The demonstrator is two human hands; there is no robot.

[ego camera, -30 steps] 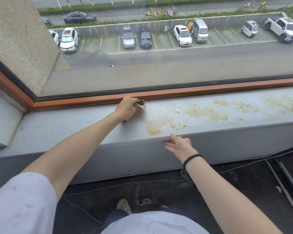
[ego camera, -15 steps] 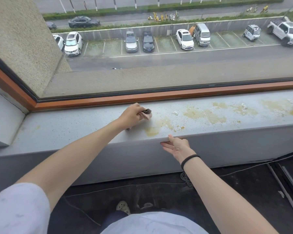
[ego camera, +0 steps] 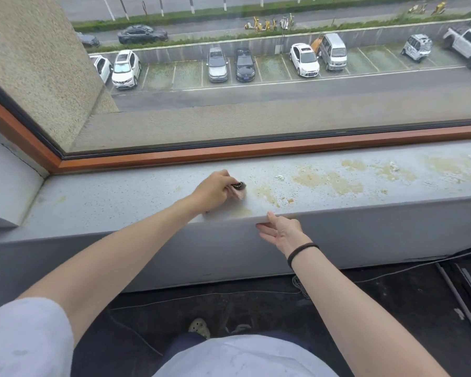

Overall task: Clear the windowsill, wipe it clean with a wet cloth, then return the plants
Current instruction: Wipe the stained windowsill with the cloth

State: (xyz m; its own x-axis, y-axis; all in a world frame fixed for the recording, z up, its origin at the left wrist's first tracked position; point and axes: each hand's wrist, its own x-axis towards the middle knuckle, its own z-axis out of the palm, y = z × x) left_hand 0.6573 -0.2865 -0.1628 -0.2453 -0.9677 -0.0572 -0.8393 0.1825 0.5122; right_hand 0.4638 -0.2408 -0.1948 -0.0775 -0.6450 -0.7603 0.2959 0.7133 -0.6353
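Observation:
The grey windowsill (ego camera: 120, 200) runs across the view below a wooden window frame. Yellow-brown stains (ego camera: 329, 179) and small white crumbs mark its middle and right part. My left hand (ego camera: 215, 190) grips a small bunched pinkish cloth (ego camera: 239, 192) with a dark edge and presses it on the sill, just left of the nearest stain. My right hand (ego camera: 282, 231) rests on the sill's front edge with straight fingers, thumb on the top corner. No plants are in view.
The orange-brown window frame (ego camera: 256, 151) borders the sill at the back and the left. Below the sill lies a dark floor (ego camera: 392, 308) with thin cables and a metal rail at the right. My feet stand close to the wall.
My left hand has dragged the cloth from the back of the sill near the frame toward the front edge. The stain near the front edge looks fainter. My right hand has stayed on the edge.

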